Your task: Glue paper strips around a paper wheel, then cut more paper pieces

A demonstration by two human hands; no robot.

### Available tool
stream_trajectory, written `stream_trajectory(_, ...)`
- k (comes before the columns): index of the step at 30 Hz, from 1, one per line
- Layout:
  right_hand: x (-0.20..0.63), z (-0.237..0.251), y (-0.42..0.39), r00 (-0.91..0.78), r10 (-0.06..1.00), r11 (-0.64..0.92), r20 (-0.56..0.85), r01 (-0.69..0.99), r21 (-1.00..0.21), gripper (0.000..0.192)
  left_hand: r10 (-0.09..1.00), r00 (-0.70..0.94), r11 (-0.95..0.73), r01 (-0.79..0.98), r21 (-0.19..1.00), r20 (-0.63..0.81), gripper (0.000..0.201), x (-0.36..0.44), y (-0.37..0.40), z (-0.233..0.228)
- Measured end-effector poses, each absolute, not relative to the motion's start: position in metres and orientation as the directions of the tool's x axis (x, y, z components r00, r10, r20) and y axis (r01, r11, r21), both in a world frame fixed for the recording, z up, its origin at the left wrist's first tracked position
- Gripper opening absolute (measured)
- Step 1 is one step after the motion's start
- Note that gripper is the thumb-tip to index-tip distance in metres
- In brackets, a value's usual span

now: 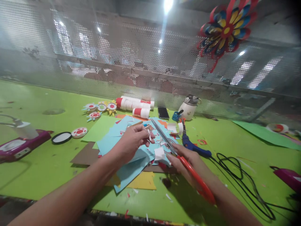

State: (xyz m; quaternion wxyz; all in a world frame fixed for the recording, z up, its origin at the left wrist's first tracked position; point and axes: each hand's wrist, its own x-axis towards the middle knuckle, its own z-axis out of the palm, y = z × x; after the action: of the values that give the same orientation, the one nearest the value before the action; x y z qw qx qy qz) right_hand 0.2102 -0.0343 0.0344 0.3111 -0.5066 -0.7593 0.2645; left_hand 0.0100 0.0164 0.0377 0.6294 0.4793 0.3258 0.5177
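My left hand (133, 141) is closed, its fingertips pinching a small white paper piece (150, 135). Long scissors (195, 175) with red handles lie in my right hand (185, 157), which is closed around them. Their blades point up and away, just right of my left fingertips; I cannot tell how far apart the blades stand. Close to my right fingertips is a white paper square (159, 153); whether they touch it is unclear. Under both hands lie light blue sheets (136, 168) with thin paper scraps on them.
A blue glue gun (196, 147) with a looped black cable (246, 185) lies at right. Paper cups (141, 113), a phone (163, 113) and a white jug (187, 108) stand behind. Cutout flower discs (94, 116), a black-rimmed disc (61, 137) and a purple power strip (22, 147) are left.
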Motion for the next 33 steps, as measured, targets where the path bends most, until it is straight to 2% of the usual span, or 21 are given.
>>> stream_trajectory(10,0.208,0.034,-0.036,-0.286,0.940,0.324,0.185,0.581,-0.747,0.030,0.958,0.254,-0.008,-0.449,0.894,0.136,0.016,0.008,0.020,0.035)
stream_trajectory(15,0.204,0.036,-0.040,-0.289,0.932,0.348,0.216,0.558,-0.754,0.030,0.963,0.232,0.000,-0.510,0.860,0.137,0.032,0.007,0.020,0.037)
stream_trajectory(20,0.205,0.032,-0.039,-0.287,0.935,0.345,0.208,0.593,-0.727,0.030,0.979,0.175,0.001,-0.508,0.861,0.102,0.016,0.007,0.019,0.038)
stream_trajectory(24,0.204,0.031,-0.040,-0.323,0.918,0.387,0.231,0.601,-0.699,0.031,0.994,0.094,0.002,-0.499,0.866,0.052,0.013,0.006,0.018,0.040)
stream_trajectory(33,0.203,0.029,-0.043,-0.356,0.903,0.413,0.240,0.563,-0.716,0.032,1.000,-0.002,-0.016,-0.595,0.804,0.018,0.009,0.006,0.014,0.050)
